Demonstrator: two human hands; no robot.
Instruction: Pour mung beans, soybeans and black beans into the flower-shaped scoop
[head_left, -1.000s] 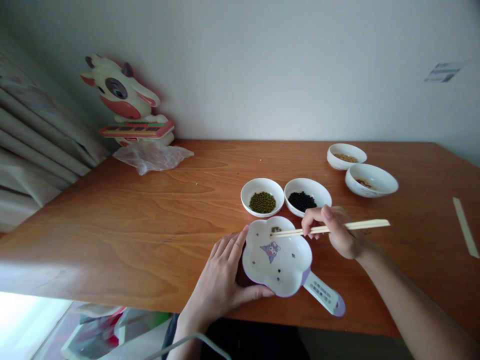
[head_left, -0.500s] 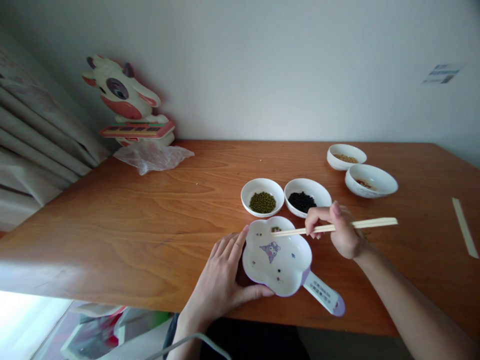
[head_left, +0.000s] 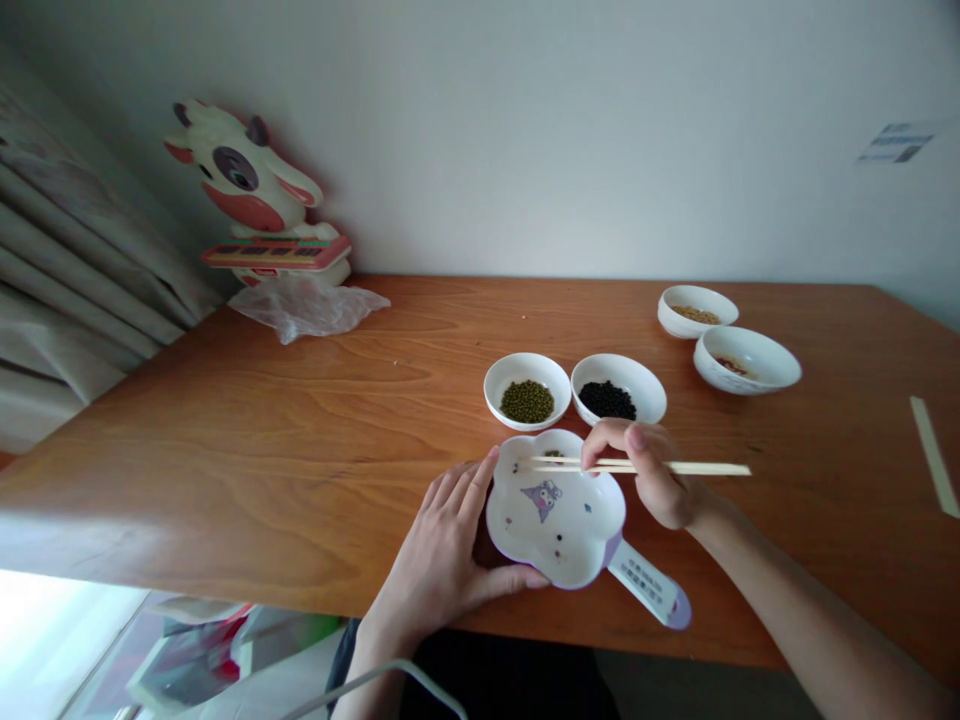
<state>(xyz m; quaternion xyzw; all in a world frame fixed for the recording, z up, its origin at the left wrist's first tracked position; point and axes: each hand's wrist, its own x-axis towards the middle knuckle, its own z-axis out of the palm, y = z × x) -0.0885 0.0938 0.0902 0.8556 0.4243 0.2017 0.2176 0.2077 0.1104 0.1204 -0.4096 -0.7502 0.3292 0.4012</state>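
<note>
A white flower-shaped bowl [head_left: 577, 530] with a purple rim and a handle stands near the table's front edge. My left hand [head_left: 442, 550] holds its left side, fingers along the rim and thumb at the front. Chopsticks [head_left: 705, 468] are in the closed fingers of my right hand [head_left: 645, 465]. Their tips, slightly apart, reach into the bowl's upper left lobe beside a few small beans [head_left: 515, 468]. More beans lie in the top lobe, partly behind the chopsticks. Just behind stand a white bowl of green beans [head_left: 527, 402] and a white bowl of black beans [head_left: 608, 400].
Two more white bowls stand at the back right, one with yellowish grains [head_left: 696, 314], one with reddish bits [head_left: 731, 366]. A pale strip [head_left: 934, 455] lies far right. A cow-shaped toy keyboard [head_left: 274, 250] and a crumpled plastic bag [head_left: 307, 308] are back left.
My right hand has moved left, carrying the chopstick tips from the top lobe to the upper left lobe. The tips are now parted. My left hand keeps its hold.
</note>
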